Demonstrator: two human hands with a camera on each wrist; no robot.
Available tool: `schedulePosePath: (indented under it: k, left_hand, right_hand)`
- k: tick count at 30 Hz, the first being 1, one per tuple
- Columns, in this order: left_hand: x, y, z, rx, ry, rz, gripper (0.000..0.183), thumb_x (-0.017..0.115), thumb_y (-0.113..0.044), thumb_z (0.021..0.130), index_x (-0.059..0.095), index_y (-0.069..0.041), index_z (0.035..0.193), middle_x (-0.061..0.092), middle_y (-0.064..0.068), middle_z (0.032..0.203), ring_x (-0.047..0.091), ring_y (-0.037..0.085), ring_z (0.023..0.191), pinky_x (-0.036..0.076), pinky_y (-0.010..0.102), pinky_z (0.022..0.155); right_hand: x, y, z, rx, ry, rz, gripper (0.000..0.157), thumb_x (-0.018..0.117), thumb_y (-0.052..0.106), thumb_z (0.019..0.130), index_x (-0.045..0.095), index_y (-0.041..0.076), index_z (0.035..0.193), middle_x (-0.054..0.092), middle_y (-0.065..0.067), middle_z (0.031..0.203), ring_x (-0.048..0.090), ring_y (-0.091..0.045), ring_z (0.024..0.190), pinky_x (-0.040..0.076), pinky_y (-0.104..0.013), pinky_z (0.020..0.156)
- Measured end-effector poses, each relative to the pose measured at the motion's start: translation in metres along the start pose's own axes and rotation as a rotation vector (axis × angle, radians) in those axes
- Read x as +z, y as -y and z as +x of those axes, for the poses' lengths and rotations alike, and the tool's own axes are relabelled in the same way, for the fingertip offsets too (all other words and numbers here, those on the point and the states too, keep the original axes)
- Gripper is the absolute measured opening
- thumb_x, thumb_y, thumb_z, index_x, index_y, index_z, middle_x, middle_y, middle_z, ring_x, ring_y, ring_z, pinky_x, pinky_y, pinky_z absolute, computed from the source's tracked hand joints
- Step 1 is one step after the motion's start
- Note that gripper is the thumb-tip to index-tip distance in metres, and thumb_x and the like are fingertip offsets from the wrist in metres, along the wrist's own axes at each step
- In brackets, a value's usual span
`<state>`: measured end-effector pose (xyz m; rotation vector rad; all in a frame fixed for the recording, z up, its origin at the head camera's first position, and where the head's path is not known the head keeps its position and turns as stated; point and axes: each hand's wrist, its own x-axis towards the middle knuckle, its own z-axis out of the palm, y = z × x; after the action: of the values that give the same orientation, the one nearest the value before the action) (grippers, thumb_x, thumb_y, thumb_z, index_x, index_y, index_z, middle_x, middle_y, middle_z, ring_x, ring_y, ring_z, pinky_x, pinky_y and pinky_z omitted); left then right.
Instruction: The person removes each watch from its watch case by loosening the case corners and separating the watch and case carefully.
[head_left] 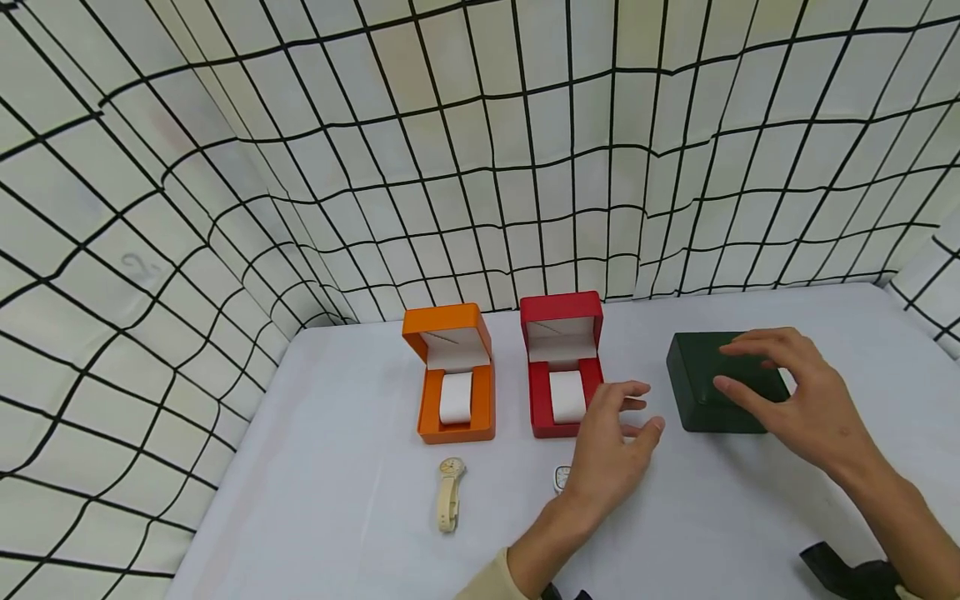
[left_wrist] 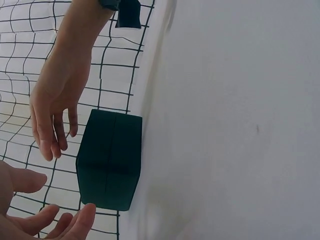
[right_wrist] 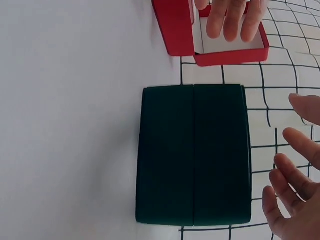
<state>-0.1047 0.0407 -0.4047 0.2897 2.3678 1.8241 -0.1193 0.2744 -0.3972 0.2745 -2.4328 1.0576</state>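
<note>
1. Dark green box with smooth, glossy faces (head_left: 693, 387): on the right part of the white-covered tabletop (head_left: 330, 467), lid down, contents hidden. A seam between lid and base shows from the right wrist.
2. Bright red hinged box (head_left: 542, 400): left of the green one, lid raised and tilted back, pale lining. A white cushion (head_left: 567, 397) sits in its well.
3. Orange hinged box (head_left: 429, 412): left of the red, also open, pale-lined lid, white cushion (head_left: 456, 398) inside.
4. Cream wristwatch with round dial and matching strap (head_left: 447, 502): lies in front of the orange box. A pale squarish watch (head_left: 561, 477) in front of the red box, mostly covered by the left arm.
5. Edges: tabletop's far edge meets a pale wall panel with black grid lines (head_left: 547, 125), just behind the red and orange boxes. White cloth shows between red and green boxes; a broader stretch lies left of the orange.
6. Left hand (head_left: 617, 442): between red and green boxes, thumb parted from loosely bent fingers, wide gap, holding nothing.
7. Right hand (head_left: 806, 396): above the green box, apart from it, thumb and fingers spread wide, gripping nothing.
</note>
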Motion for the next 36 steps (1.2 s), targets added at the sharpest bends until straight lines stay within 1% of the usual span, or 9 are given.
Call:
schedulePosePath:
  k: [4, 7, 9, 13, 16, 21, 27, 30, 36]
  left_hand:
    - [0.005, 0.001, -0.002, -0.025, 0.018, 0.0, 0.04, 0.071, -0.018, 0.098, 0.06, -0.021, 0.137, 0.06, -0.007, 0.135, 0.066, 0.018, 0.12, 0.055, 0.014, 0.085]
    - [0.009, 0.002, -0.002, -0.026, 0.024, -0.001, 0.04, 0.071, -0.017, 0.098, 0.06, -0.02, 0.137, 0.06, -0.006, 0.135, 0.066, 0.017, 0.12, 0.056, 0.014, 0.086]
    - [0.011, 0.002, -0.002, -0.025, 0.025, 0.003, 0.04, 0.071, -0.017, 0.098, 0.06, -0.019, 0.136, 0.061, -0.006, 0.135, 0.067, 0.017, 0.119, 0.056, 0.014, 0.086]
    - [0.014, 0.002, -0.002, -0.038, 0.026, 0.006, 0.04, 0.071, -0.017, 0.097, 0.061, -0.02, 0.136, 0.061, -0.004, 0.136, 0.067, 0.016, 0.117, 0.056, 0.015, 0.085]
    - [0.016, 0.002, -0.002, -0.049, 0.038, 0.007, 0.041, 0.072, -0.018, 0.098, 0.06, -0.022, 0.136, 0.06, -0.005, 0.137, 0.067, 0.012, 0.115, 0.055, 0.015, 0.085]
    - [0.02, 0.004, 0.001, -0.042, 0.058, 0.029, 0.043, 0.071, -0.017, 0.098, 0.057, -0.019, 0.139, 0.058, -0.008, 0.137, 0.063, 0.009, 0.118, 0.055, 0.015, 0.088]
    - [0.027, 0.006, 0.004, -0.042, 0.042, 0.052, 0.042, 0.071, -0.016, 0.098, 0.059, -0.017, 0.138, 0.058, -0.006, 0.136, 0.062, 0.008, 0.119, 0.056, 0.018, 0.091]
    - [0.029, 0.007, 0.005, -0.049, 0.035, 0.058, 0.042, 0.072, -0.016, 0.097, 0.059, -0.016, 0.137, 0.059, -0.006, 0.135, 0.061, 0.007, 0.118, 0.057, 0.019, 0.091]
    - [0.035, 0.008, 0.007, -0.059, 0.027, 0.051, 0.044, 0.073, -0.016, 0.096, 0.059, -0.016, 0.138, 0.059, -0.007, 0.135, 0.06, 0.004, 0.116, 0.056, 0.018, 0.089]
  right_hand:
    - [-0.002, -0.01, -0.001, -0.006, 0.007, -0.018, 0.044, 0.091, 0.008, 0.076, 0.074, 0.009, 0.117, 0.059, -0.006, 0.131, 0.035, 0.018, 0.122, 0.027, 0.003, 0.094]
    - [-0.003, -0.016, -0.002, 0.009, 0.021, -0.043, 0.046, 0.092, 0.013, 0.076, 0.074, 0.009, 0.118, 0.057, -0.013, 0.136, 0.032, 0.015, 0.125, 0.023, 0.004, 0.094]
    - [-0.004, -0.019, -0.003, 0.021, 0.039, -0.053, 0.049, 0.093, 0.016, 0.077, 0.072, 0.01, 0.121, 0.055, -0.016, 0.14, 0.036, 0.003, 0.128, 0.022, 0.003, 0.093]
    - [-0.006, -0.024, -0.003, 0.046, 0.079, -0.05, 0.057, 0.093, 0.019, 0.077, 0.069, 0.01, 0.128, 0.049, -0.02, 0.148, 0.038, -0.029, 0.133, 0.02, 0.003, 0.093]
    - [-0.007, -0.028, -0.003, 0.052, 0.096, -0.043, 0.063, 0.093, 0.02, 0.076, 0.066, 0.009, 0.132, 0.045, -0.023, 0.152, 0.037, -0.04, 0.135, 0.018, 0.005, 0.094]
    - [-0.011, -0.035, -0.001, 0.044, 0.136, -0.019, 0.071, 0.094, 0.018, 0.075, 0.062, 0.01, 0.138, 0.039, -0.025, 0.156, 0.036, -0.044, 0.138, 0.018, 0.008, 0.096]
    - [-0.014, -0.044, -0.001, 0.094, 0.228, -0.003, 0.081, 0.094, 0.022, 0.076, 0.054, 0.012, 0.147, 0.03, -0.028, 0.161, 0.04, -0.05, 0.132, 0.02, 0.009, 0.095]
    - [-0.014, -0.048, -0.001, 0.1, 0.262, 0.006, 0.087, 0.095, 0.022, 0.075, 0.051, 0.012, 0.149, 0.027, -0.029, 0.163, 0.037, -0.053, 0.135, 0.018, 0.01, 0.092]
    - [-0.013, -0.053, -0.003, 0.104, 0.3, 0.014, 0.094, 0.095, 0.024, 0.075, 0.045, 0.011, 0.153, 0.02, -0.029, 0.167, 0.031, -0.057, 0.141, 0.016, 0.008, 0.092]
